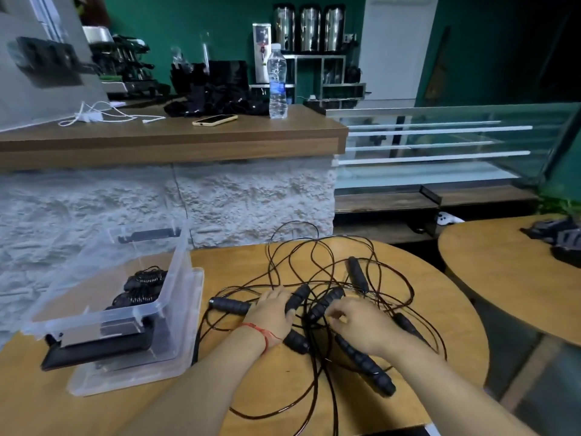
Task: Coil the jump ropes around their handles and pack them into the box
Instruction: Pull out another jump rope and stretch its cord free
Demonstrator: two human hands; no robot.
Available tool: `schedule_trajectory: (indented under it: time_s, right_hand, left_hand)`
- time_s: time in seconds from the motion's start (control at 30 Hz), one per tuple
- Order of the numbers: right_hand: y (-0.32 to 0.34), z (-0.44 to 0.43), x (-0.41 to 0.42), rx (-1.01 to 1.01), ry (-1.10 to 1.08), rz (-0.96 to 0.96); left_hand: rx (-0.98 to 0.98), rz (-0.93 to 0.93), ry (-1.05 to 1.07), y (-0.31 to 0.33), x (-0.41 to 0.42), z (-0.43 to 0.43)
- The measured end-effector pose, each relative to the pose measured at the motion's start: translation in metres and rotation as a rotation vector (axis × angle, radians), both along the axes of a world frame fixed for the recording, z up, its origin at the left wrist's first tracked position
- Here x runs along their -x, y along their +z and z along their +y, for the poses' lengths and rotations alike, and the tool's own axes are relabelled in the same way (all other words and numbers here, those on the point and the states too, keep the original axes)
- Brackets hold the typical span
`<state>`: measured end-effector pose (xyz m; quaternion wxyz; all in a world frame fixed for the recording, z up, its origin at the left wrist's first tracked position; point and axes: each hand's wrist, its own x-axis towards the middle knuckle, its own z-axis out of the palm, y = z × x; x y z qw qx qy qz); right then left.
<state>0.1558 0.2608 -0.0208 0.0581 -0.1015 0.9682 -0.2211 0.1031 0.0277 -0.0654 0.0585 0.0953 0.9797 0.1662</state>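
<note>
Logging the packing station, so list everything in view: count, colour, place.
loose jump ropes: at least seven handles, black, tangled on the round table
coiled ropes: two, black, inside the box
box: one, clear, table's left
round table: one, wooden, foreground
water bottle: one, clear, counter
phone: one, cream, counter
cable: one, white, counter
urns: three, steel, back shelf
left grip: one, flat on the handles
right grip: one, fingers curled over the tangle
</note>
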Motion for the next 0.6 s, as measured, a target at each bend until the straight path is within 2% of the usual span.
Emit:
schedule_trajectory:
  time_s: [0.13, 0.27, 0.37, 0.47, 0.6]
  right_hand:
    - [-0.022, 0.0, 0.001, -0.025, 0.037, -0.043]
    - [-0.04, -0.006, 0.016, -0.099, 0.061, 0.019]
    - [-0.059, -0.003, 0.025, -0.148, -0.019, 0.062]
    - [-0.079, -0.002, 0.023, -0.173, -0.043, 0.0]
    - [-0.089, -0.004, 0.027, -0.132, -0.043, -0.001]
  left_hand:
    - [0.006, -0.02, -0.015, 0.016, 0.029, 0.019]
    - [0.001, -0.096, 0.011, 0.016, 0.053, 0.024]
    - [0.024, -0.056, 0.024, 0.004, 0.058, 0.023]
    - [0.077, 0.036, 0.043, 0.001, 0.058, 0.021]
    - [0.057, -0.116, 0.085, 0.002, 0.061, 0.014]
